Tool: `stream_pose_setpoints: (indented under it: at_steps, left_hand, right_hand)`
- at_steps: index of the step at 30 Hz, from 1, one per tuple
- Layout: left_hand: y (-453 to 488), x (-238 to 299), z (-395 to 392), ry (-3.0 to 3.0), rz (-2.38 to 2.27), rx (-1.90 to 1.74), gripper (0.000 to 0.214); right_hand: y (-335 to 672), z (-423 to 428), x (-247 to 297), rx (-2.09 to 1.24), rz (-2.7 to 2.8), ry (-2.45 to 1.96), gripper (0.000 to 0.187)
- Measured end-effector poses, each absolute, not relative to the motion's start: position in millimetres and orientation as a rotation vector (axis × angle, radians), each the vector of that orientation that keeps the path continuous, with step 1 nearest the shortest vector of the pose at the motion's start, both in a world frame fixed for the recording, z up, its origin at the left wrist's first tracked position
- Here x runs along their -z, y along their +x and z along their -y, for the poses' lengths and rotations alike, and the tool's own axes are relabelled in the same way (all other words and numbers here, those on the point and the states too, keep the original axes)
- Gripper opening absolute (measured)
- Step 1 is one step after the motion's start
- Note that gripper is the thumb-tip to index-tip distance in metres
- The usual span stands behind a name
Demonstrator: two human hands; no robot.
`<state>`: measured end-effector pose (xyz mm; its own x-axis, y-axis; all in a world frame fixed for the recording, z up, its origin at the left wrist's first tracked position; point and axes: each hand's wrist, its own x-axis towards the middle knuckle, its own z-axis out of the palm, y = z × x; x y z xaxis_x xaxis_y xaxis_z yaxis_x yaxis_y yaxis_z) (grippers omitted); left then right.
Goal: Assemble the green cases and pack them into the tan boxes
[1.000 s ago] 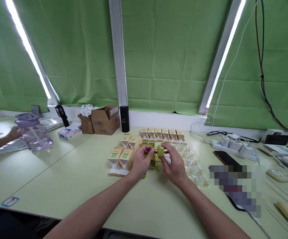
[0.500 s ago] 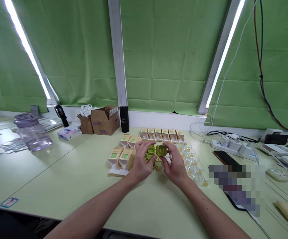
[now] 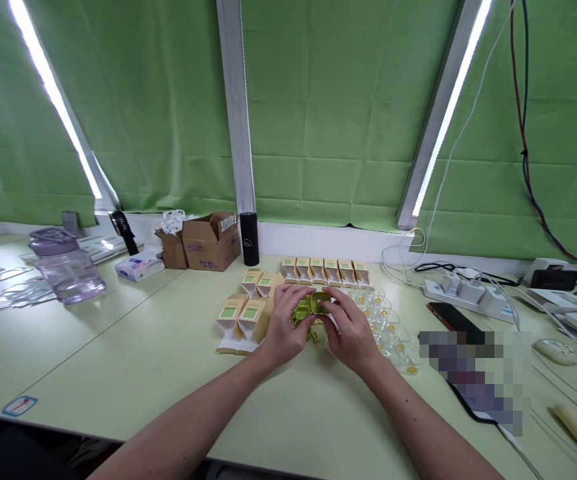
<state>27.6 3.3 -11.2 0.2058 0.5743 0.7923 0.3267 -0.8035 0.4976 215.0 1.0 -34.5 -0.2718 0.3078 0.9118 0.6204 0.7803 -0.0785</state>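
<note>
My left hand (image 3: 283, 325) and my right hand (image 3: 351, 330) meet over the middle of the pale green table (image 3: 118, 347), fingers curled around a small green box (image 3: 314, 303) held between them. More green pieces lie under the hands, partly hidden. Left of my left hand stand tan cartons with green labels (image 3: 241, 319). A row of several small tan cartons (image 3: 325, 271) lines up behind the hands. Clear plastic trays with yellow dots (image 3: 386, 327) sit right of my right hand.
Two brown cardboard boxes (image 3: 208, 241) and a black cylinder (image 3: 249, 239) stand at the back. A purple water jug (image 3: 66, 267) and a tissue pack (image 3: 138, 265) are at left. A power strip (image 3: 468, 293), a black phone (image 3: 451, 317) and cables lie at right.
Both hands turned the green box and lowered it toward the table. The other person's arm by the water jug at the far left has withdrawn from view.
</note>
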Motion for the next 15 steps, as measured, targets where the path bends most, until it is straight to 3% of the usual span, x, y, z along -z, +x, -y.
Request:
stream_pose_setpoints:
  at_steps: [15]
  left_hand:
    - [28.5, 18.9, -3.5, 2.326, -0.824, -1.717, 0.044]
  right_hand:
    - [212.7, 0.9, 33.5, 0.364, 1.893, -0.712, 0.038]
